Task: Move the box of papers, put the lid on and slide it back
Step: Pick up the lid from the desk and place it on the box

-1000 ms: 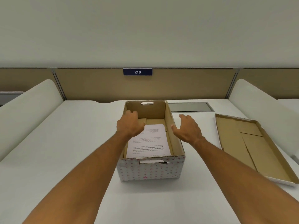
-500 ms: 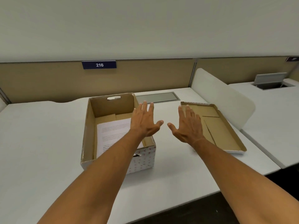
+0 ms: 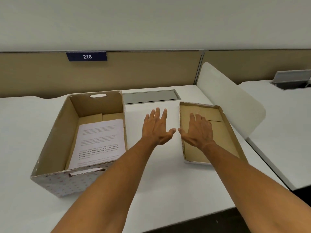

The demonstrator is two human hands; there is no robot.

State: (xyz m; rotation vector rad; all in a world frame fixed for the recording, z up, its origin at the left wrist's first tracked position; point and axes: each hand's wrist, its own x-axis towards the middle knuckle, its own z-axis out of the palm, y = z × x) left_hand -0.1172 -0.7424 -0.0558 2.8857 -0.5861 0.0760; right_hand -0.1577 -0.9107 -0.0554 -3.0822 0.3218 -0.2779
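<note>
An open cardboard box (image 3: 55, 140) with a pink-dotted white outside stands on the white desk at the left. A stack of printed papers (image 3: 101, 140) lies flat on its floor. The lid (image 3: 223, 132) lies upside down on the desk at the right, brown inside facing up. My left hand (image 3: 156, 128) hovers open over the bare desk between box and lid, fingers spread. Above the lid's left half is my right hand (image 3: 197, 132), open with palm down; whether it touches the lid is unclear.
A white desk (image 3: 159, 182) carries both. A grey cable hatch (image 3: 151, 96) is set into it behind the hands. A tan partition with a "216" sign (image 3: 87, 56) runs along the back. A white divider panel (image 3: 232, 100) separates a neighbouring desk at right.
Both hands have left the box and moved right toward the lid. My view has turned right, so the box now sits at the left.
</note>
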